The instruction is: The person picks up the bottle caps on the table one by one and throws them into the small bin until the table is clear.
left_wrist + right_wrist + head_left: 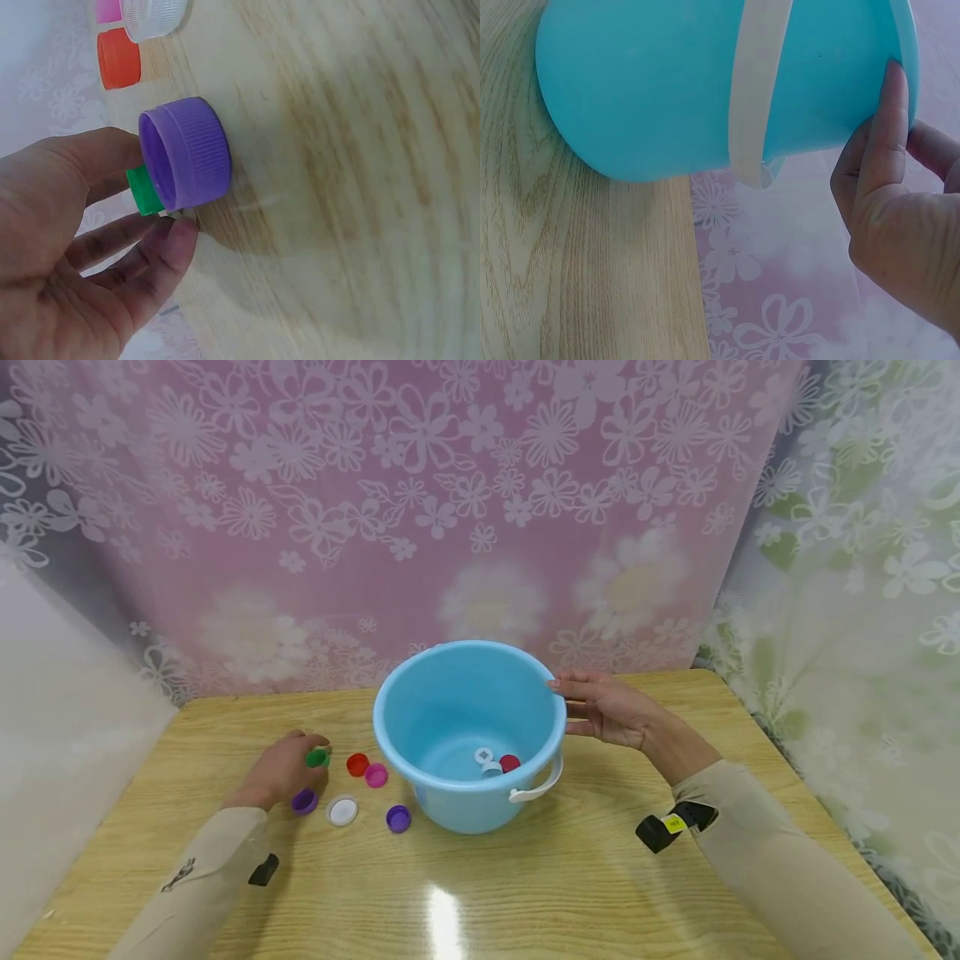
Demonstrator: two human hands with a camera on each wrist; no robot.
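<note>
Head view: blue bucket (467, 812) pinched at rim (465, 784) by right hand (611, 710); green cap (317, 758) flanked by left hand (281, 768), whether gripped cannot be told

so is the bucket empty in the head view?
No, a red cap and a white cap lie inside the blue bucket.

left arm (198, 877): in from lower left, slanting forward | left hand (283, 768): fingers and thumb bent, meeting in a pinch | right arm (787, 868): in from lower right, slanting inward | right hand (606, 706): higher in head view, pointing inward, thumb and fingers gripping
</note>
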